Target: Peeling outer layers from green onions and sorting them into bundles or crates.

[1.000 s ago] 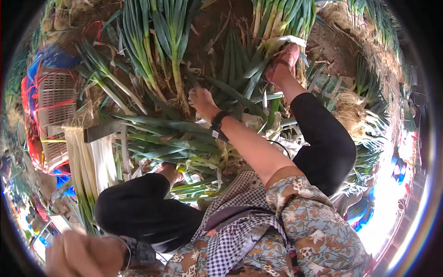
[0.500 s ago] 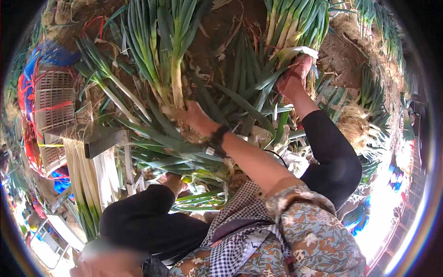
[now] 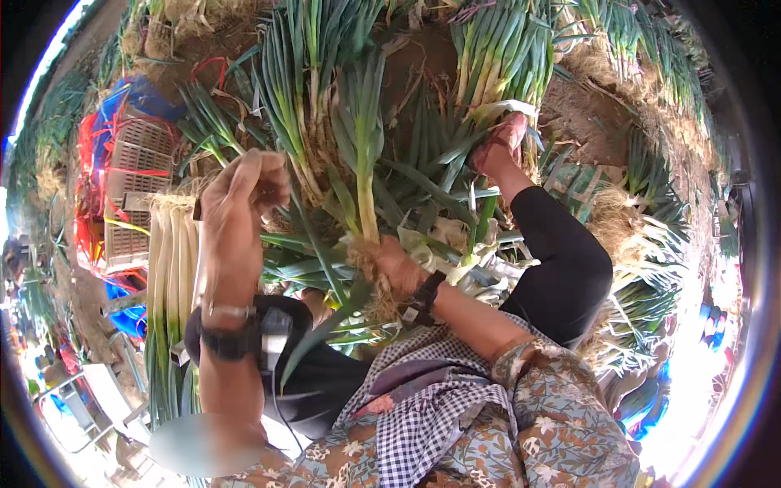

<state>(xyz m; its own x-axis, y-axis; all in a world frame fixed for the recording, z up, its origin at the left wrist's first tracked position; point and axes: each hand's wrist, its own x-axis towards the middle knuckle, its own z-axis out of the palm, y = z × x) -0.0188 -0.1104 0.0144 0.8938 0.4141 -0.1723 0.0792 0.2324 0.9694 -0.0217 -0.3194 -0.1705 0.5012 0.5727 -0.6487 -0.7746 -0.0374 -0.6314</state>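
My right hand [image 3: 397, 267] is closed around the root end of a green onion [image 3: 366, 175], whose pale stalk and green leaves point away from me. Its dry, stringy roots hang below the fingers. My left hand [image 3: 244, 183] is raised to the left, with its fingers curled in. A long green leaf [image 3: 313, 236] runs down from beside those fingers, but whether they grip it is unclear. Just beyond my hands lies a pile of unpeeled green onions [image 3: 281, 98], with brown outer skins. Near my left forearm, cleaned white stalks [image 3: 171, 268] lie in a row, roots toward the far side.
A pale woven basket [image 3: 140, 191] with red and blue plastic is at the left. A bundle of green onions [image 3: 504, 61] stands by my right foot [image 3: 498, 145]. Stripped leaves [image 3: 455, 244] litter the ground between my legs. More onions with tangled roots [image 3: 614, 211] are at the right.
My left hand has come up from below into view at the left. My right hand has drawn toward me and slightly right, bringing a green onion out from the pile.
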